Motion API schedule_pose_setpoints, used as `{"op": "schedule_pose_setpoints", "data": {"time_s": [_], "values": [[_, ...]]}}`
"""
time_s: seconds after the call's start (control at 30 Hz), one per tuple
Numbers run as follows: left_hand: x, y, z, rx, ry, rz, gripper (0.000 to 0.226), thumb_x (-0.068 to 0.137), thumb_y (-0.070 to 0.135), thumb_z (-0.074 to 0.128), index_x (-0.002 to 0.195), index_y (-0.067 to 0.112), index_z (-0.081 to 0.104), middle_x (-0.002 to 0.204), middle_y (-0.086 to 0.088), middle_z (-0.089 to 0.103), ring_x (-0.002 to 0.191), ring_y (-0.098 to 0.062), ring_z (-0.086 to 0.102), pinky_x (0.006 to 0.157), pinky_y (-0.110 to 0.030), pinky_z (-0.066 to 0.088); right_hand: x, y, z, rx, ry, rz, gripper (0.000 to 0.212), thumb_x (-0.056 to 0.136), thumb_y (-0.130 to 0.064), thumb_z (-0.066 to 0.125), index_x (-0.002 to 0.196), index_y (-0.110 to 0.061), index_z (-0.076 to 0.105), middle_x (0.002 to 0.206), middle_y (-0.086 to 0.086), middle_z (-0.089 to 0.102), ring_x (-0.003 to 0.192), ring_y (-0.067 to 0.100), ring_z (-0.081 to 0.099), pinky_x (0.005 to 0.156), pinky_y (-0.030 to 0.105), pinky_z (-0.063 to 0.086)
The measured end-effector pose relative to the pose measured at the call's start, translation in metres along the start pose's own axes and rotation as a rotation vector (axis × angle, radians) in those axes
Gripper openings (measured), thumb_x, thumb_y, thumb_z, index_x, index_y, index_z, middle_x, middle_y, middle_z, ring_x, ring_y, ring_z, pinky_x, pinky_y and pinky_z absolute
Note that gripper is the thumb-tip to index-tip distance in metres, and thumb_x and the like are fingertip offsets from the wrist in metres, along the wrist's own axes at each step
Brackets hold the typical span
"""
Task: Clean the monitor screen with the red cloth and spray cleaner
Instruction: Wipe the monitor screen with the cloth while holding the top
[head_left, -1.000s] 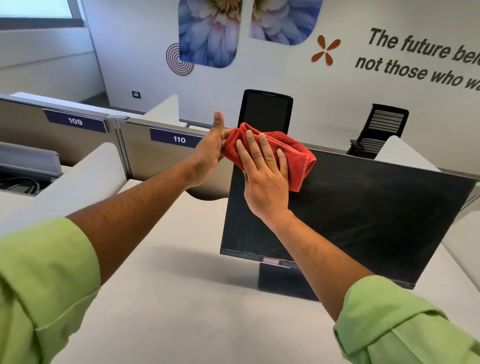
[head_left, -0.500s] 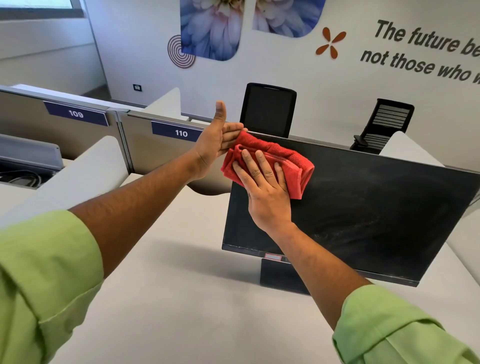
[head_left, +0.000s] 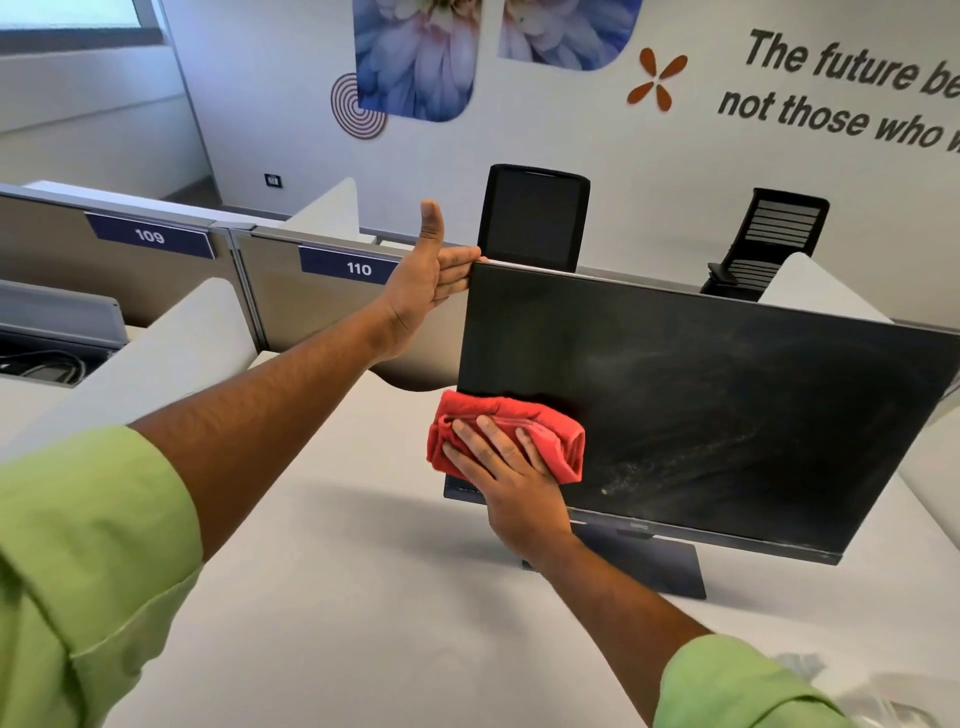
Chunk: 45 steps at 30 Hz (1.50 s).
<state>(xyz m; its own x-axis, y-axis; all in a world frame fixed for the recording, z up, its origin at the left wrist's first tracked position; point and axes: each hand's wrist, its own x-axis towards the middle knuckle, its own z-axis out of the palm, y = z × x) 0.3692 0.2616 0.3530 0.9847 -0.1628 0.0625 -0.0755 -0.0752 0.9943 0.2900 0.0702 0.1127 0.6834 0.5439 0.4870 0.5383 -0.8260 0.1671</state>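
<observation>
Red cloth (head_left: 506, 436) sits flat under the right hand (head_left: 511, 486) at the monitor (head_left: 701, 405) screen's lower-left corner, so the smeary stretch runs off toward 3 o'clock, while the left hand (head_left: 423, 291), fingers straight, just steadies the top-left corner at 11.

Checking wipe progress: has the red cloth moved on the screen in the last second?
Yes. The red cloth, pressed by the right hand, went from the monitor top left corner down to its lower left corner.

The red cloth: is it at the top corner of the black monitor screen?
No, the red cloth lies low on the black monitor screen.
</observation>
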Motion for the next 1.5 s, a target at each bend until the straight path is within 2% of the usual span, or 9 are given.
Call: {"op": "schedule_pose_setpoints", "data": {"time_s": [0.13, 0.3, 0.37, 0.47, 0.6, 1.03, 1.17, 1.3, 1.5], "values": [[0.0, 0.0, 0.002, 0.086, -0.013, 0.01, 0.08, 0.098, 0.064, 0.003, 0.147, 0.019, 0.049, 0.153, -0.004, 0.047, 0.14, -0.025, 0.046, 0.123, -0.047, 0.021, -0.025, -0.006, 0.012, -0.006, -0.094, -0.038, 0.086, 0.098, -0.011, 0.066, 0.166, -0.037, 0.021, 0.176, -0.012, 0.016, 0.165, 0.019, 0.005, 0.133, 0.047, 0.0], [-0.003, 0.001, 0.005, 0.221, -0.006, 0.055, 0.087, 0.087, 0.072, 0.007, 0.142, 0.024, 0.055, 0.151, -0.004, 0.05, 0.138, -0.026, 0.049, 0.123, -0.056, 0.018, -0.055, -0.006, 0.02, -0.037, -0.171, -0.097, 0.095, 0.094, -0.02, 0.076, 0.166, -0.037, 0.018, 0.175, -0.013, -0.004, 0.164, 0.021, -0.002, 0.131, 0.047, -0.009], [-0.006, 0.001, 0.005, 0.258, -0.003, 0.087, 0.091, 0.079, 0.074, 0.01, 0.14, 0.026, 0.057, 0.15, -0.004, 0.051, 0.136, -0.025, 0.051, 0.123, -0.053, 0.019, -0.055, -0.004, 0.018, -0.06, -0.184, -0.125, 0.083, 0.102, -0.029, 0.066, 0.167, -0.037, 0.016, 0.177, -0.012, 0.001, 0.165, 0.021, -0.003, 0.131, 0.049, -0.002], [-0.006, -0.004, 0.01, 0.276, 0.024, 0.162, 0.078, 0.091, 0.068, 0.013, 0.137, 0.026, 0.06, 0.147, -0.004, 0.055, 0.134, -0.024, 0.053, 0.118, -0.043, 0.025, -0.05, 0.005, 0.012, -0.085, -0.191, -0.155, 0.065, 0.112, -0.043, 0.04, 0.168, -0.037, 0.009, 0.177, -0.013, 0.003, 0.165, 0.019, -0.005, 0.13, 0.051, 0.002], [-0.003, -0.008, 0.013, 0.271, 0.06, 0.208, 0.057, 0.107, 0.047, 0.02, 0.134, 0.021, 0.063, 0.143, -0.006, 0.058, 0.132, -0.025, 0.055, 0.118, -0.046, 0.034, -0.029, 0.022, 0.003, -0.148, -0.115, -0.203, 0.073, 0.108, -0.033, 0.049, 0.169, -0.034, 0.008, 0.178, -0.01, -0.001, 0.165, 0.019, -0.002, 0.132, 0.049, -0.005], [0.01, -0.009, 0.0, 0.264, -0.005, 0.209, 0.063, 0.106, 0.05, 0.02, 0.13, 0.013, 0.064, 0.129, -0.011, 0.067, 0.122, -0.023, 0.063, 0.11, -0.046, 0.046, 0.118, 0.082, -0.091, -0.183, 0.254, 0.144, 0.059, 0.113, -0.041, 0.033, 0.168, -0.037, 0.011, 0.178, -0.007, 0.002, 0.165, 0.023, 0.0, 0.131, 0.059, 0.002], [0.012, -0.011, -0.003, 0.212, 0.004, 0.198, 0.061, 0.108, 0.045, 0.021, 0.126, 0.008, 0.066, 0.124, -0.01, 0.069, 0.116, -0.021, 0.065, 0.109, -0.044, 0.047, 0.1, 0.062, -0.074, -0.137, 0.181, 0.096, 0.059, 0.112, -0.041, 0.031, 0.168, -0.036, 0.012, 0.178, -0.006, 0.001, 0.165, 0.024, -0.002, 0.131, 0.058, 0.0], [0.011, -0.011, -0.002, 0.215, 0.011, 0.183, 0.06, 0.108, 0.044, 0.023, 0.129, 0.006, 0.064, 0.136, -0.015, 0.062, 0.128, -0.025, 0.058, 0.112, -0.043, 0.044, 0.06, 0.039, -0.044, -0.118, 0.078, 0.011, 0.064, 0.11, -0.039, 0.039, 0.168, -0.037, 0.012, 0.178, -0.007, 0.002, 0.165, 0.025, 0.0, 0.131, 0.058, 0.003], [0.008, -0.012, 0.002, 0.269, 0.03, 0.222, 0.057, 0.107, 0.045, 0.024, 0.132, 0.011, 0.064, 0.139, -0.01, 0.061, 0.131, -0.023, 0.055, 0.112, -0.038, 0.043, 0.012, 0.006, -0.011, -0.112, -0.05, -0.082, 0.072, 0.101, -0.021, 0.047, 0.166, -0.037, 0.02, 0.176, -0.009, 0.012, 0.164, 0.023, 0.007, 0.128, 0.051, 0.008]]}}
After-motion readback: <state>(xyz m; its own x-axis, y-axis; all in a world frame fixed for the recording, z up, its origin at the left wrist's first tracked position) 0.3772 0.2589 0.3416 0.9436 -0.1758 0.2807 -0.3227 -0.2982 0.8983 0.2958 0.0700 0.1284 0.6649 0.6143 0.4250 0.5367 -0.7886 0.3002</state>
